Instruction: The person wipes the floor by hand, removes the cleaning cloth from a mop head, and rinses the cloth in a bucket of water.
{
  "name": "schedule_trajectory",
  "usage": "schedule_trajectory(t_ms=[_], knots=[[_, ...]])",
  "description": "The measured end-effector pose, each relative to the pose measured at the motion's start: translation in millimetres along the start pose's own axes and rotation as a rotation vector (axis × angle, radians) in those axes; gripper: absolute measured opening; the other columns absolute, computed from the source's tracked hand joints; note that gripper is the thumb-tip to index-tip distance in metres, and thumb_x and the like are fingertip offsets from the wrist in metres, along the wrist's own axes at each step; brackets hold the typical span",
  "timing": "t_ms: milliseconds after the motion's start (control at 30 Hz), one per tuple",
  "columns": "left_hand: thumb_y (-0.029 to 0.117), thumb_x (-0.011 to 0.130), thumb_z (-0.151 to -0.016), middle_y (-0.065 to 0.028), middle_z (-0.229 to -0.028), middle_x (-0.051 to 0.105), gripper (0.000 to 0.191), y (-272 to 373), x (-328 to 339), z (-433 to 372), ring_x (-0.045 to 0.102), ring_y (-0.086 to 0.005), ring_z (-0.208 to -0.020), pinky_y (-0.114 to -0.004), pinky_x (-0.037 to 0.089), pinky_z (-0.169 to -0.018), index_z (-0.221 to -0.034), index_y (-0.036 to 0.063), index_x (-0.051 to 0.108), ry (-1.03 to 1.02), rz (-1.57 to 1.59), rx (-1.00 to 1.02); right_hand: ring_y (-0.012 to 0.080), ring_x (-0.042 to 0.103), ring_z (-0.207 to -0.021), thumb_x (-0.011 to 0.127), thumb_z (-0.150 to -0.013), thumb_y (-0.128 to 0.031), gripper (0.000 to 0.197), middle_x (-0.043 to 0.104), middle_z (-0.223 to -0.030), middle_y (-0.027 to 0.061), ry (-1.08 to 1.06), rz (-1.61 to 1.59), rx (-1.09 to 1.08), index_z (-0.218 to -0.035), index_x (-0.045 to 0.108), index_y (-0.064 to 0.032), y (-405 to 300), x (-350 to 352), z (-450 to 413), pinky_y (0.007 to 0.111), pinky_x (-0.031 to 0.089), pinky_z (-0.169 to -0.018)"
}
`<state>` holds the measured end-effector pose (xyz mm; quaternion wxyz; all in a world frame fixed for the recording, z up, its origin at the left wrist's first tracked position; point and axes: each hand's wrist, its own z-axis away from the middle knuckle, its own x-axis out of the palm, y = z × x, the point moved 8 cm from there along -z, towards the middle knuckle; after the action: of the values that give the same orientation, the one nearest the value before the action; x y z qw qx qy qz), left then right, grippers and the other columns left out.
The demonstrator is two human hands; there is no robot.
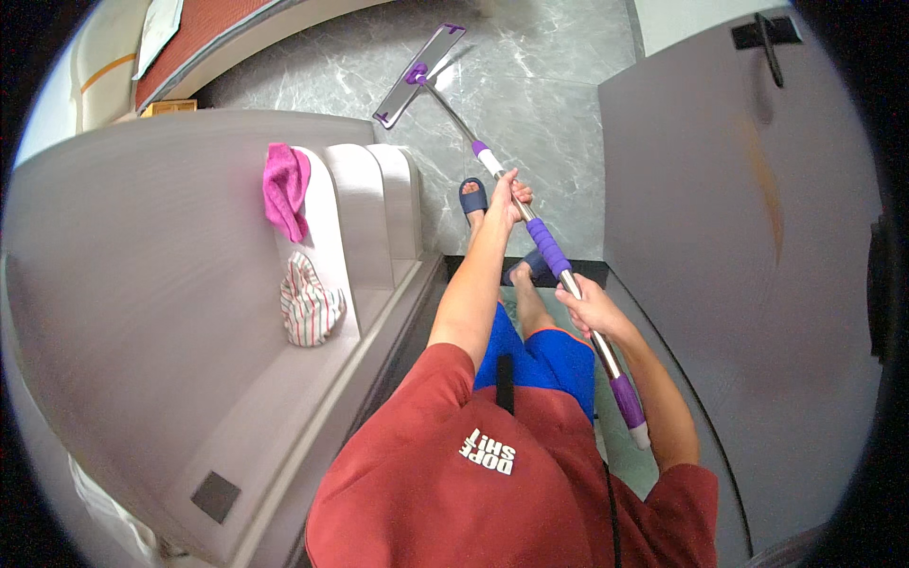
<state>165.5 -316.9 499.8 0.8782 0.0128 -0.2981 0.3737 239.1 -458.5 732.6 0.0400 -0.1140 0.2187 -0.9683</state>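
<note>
A flat mop with a metal pole (454, 117) slants from beside my right elbow up to its purple-and-grey mop head (419, 74) at the top of the view. My left hand (508, 199) is wrapped around the pole just below its purple-and-white joint (486, 157). Lower down, my right hand (591, 305) grips the metal below the purple foam sleeve (548, 245). The purple end grip (628, 403) with a white tip sticks out past my right hand. Under the mop head lies a grey marble-patterned floor (540, 121); whether the pad touches it everywhere I cannot tell.
On my left, a grey cabinet side has curved white shelves (362, 213) with a pink cloth (285, 192) and a striped cloth bag (309, 305). A grey door (710, 213) with a black handle (770, 50) stands at right. A dark threshold (575, 270) crosses beneath my feet. A bed edge (206, 53) shows top left.
</note>
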Motion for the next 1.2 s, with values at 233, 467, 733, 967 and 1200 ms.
schedule_trajectory(t_ms=[233, 467, 733, 967, 1200], knots=[[0.019, 0.055, -0.083, 0.0046, -0.046, 0.028, 0.031, 93, 12, -2, 0.031, -0.0086, -0.039, -0.023, 0.029, -0.034, -0.062, 0.0140, 0.033, 0.044, -0.005, -0.007, 0.0147, 0.047, -0.032, 0.047, -0.091, -0.028, 0.029, 0.045, -0.047, 0.0041, 0.104, 0.056, 0.011, -0.098, 0.043, -0.0005, -81, 35, -52, 0.030, 0.038, -0.028], [0.022, 0.059, -0.081, 0.0013, -0.051, 0.034, 0.028, 180, 17, -1, 0.037, -0.0113, -0.042, -0.025, 0.035, -0.038, -0.067, 0.0127, 0.036, 0.142, -0.129, 0.054, 0.0193, 0.050, -0.035, 0.045, -0.091, -0.027, 0.031, 0.050, -0.057, 0.0107, 0.177, 0.259, -0.016, -0.097, 0.045, 0.0037, -154, 60, -104, 0.033, 0.044, -0.032], [0.019, 0.050, -0.086, -0.0049, -0.057, 0.042, 0.019, 281, 37, 4, 0.045, -0.0157, -0.041, -0.032, 0.040, -0.034, -0.082, 0.0048, 0.038, 0.411, -0.651, 0.499, 0.0142, 0.044, -0.031, 0.043, -0.092, -0.036, 0.034, 0.039, -0.046, 0.0012, 0.069, -0.008, 0.097, -0.098, 0.043, -0.0025, -173, 82, -181, 0.027, 0.036, -0.028], [0.016, 0.047, -0.086, -0.0058, -0.059, 0.042, 0.016, 297, 41, -23, 0.045, -0.0165, -0.040, -0.032, 0.040, -0.033, -0.085, 0.0045, 0.036, 0.415, -0.640, 0.527, 0.0082, 0.036, -0.032, 0.045, -0.092, -0.035, 0.030, 0.039, -0.051, -0.0010, -0.083, -0.407, 0.170, -0.095, 0.043, -0.0057, -175, 68, -194, 0.024, 0.030, -0.028], [0.015, 0.047, -0.088, -0.0086, -0.057, 0.045, 0.017, 211, 26, -20, 0.046, -0.0181, -0.035, -0.032, 0.038, -0.028, -0.086, 0.0023, 0.036, 0.537, -0.868, 0.476, 0.0074, 0.033, -0.031, 0.043, -0.092, -0.039, 0.032, 0.037, -0.048, -0.0011, -0.106, -0.630, 0.220, -0.087, 0.042, -0.0082, -97, 53, -145, 0.022, 0.027, -0.028]])
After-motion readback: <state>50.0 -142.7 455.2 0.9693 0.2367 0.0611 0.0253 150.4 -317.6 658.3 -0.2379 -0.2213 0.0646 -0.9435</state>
